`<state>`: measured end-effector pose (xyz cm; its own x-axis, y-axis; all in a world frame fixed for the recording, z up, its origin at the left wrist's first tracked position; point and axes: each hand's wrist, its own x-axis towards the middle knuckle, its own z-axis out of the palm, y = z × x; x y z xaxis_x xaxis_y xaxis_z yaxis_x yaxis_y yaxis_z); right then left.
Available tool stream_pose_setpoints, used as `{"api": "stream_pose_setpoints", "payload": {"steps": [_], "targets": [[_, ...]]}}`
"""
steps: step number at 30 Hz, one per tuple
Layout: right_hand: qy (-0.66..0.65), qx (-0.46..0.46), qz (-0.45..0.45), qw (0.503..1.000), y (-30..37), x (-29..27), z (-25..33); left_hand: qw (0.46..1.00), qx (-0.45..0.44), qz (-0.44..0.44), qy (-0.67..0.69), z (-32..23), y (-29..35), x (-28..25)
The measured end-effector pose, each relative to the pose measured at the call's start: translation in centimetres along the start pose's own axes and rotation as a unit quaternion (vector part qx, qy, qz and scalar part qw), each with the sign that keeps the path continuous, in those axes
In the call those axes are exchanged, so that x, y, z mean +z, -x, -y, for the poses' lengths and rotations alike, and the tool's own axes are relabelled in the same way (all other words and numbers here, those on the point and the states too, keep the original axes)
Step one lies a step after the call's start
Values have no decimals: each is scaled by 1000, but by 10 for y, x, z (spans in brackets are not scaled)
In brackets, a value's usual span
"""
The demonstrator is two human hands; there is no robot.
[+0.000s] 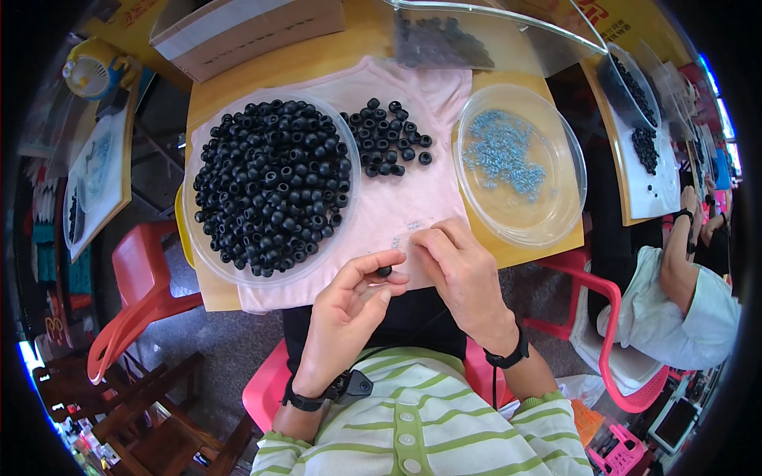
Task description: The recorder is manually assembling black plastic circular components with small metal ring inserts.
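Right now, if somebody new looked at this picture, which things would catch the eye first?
Most striking is the big clear dish heaped with black rubber rings, left of centre on the pink cloth. A second clear dish on the right holds small blue parts. Near the table edge, the left hand pinches one black ring while the right hand rests on the cloth beside it.

Left hand (347, 305) pinches a small black ring (384, 271) between thumb and fingertips at the near edge of the surface (278, 67). Right hand (460, 270) is just beside it, fingertips down on the pink cloth (397, 202). Clear dish (208, 252) heaped with black rings sits at the left side. Loose pile of black rings (389, 136) lies mid-cloth. Clear dish (556, 210) with small blue rings (502, 152) sits at the right edge.
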<state>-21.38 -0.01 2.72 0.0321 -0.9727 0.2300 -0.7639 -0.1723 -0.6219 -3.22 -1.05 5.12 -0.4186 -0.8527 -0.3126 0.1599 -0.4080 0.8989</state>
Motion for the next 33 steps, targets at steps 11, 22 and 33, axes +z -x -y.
{"api": "stream_pose_setpoints", "payload": {"steps": [11,22,33], "targets": [[-69,14,6,998,-3,-9,-2,989,28,-20,146,12,4,-7],[-289,117,-42,949,16,-27,13,989,21,-3,147,17,7,-1],[-410,110,-25,905,25,-25,18,973,-18,7,230,24,8,3]]}}
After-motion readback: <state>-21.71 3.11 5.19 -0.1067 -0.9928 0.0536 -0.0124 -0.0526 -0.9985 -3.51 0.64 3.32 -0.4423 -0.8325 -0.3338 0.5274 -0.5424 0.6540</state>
